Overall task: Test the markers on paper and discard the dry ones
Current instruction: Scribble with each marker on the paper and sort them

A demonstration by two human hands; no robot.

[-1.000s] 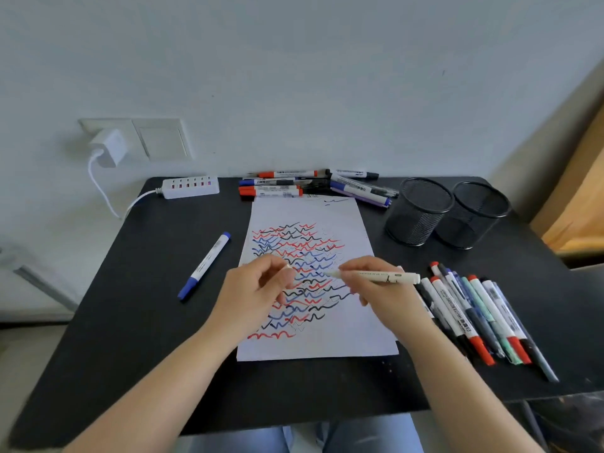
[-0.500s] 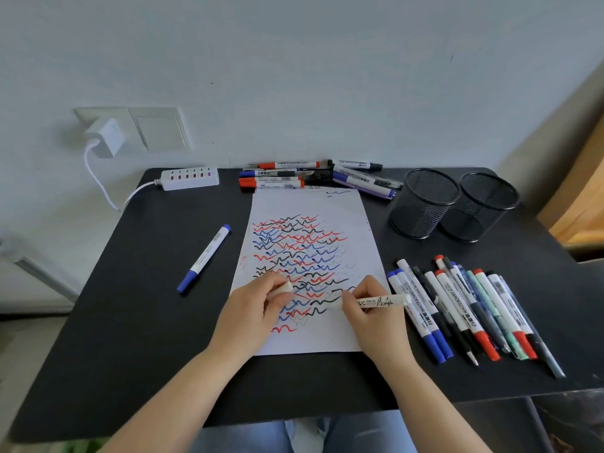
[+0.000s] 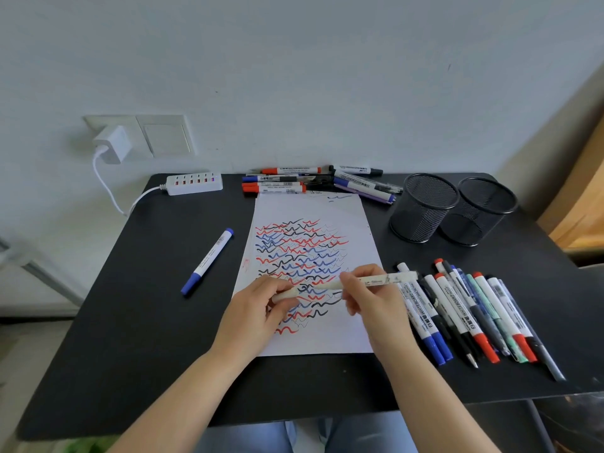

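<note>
Marker point(image 3: 379, 280) tip hidden (cap point(image 3: 286, 294) in left hand point(image 3: 258, 308)).

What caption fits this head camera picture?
Left hand grips cap, right hand holds white marker over scribbled paper.

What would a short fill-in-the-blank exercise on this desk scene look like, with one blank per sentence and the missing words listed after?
1. The sheet of paper is covered with wavy lines in red, black and ____.
2. At the back right of the table stand ____ black mesh cups.
3. The right hand holds a ____ marker above the paper.
4. Left of the paper lies a lone marker with a ____ cap.

Missing words: blue; two; white; blue
</note>
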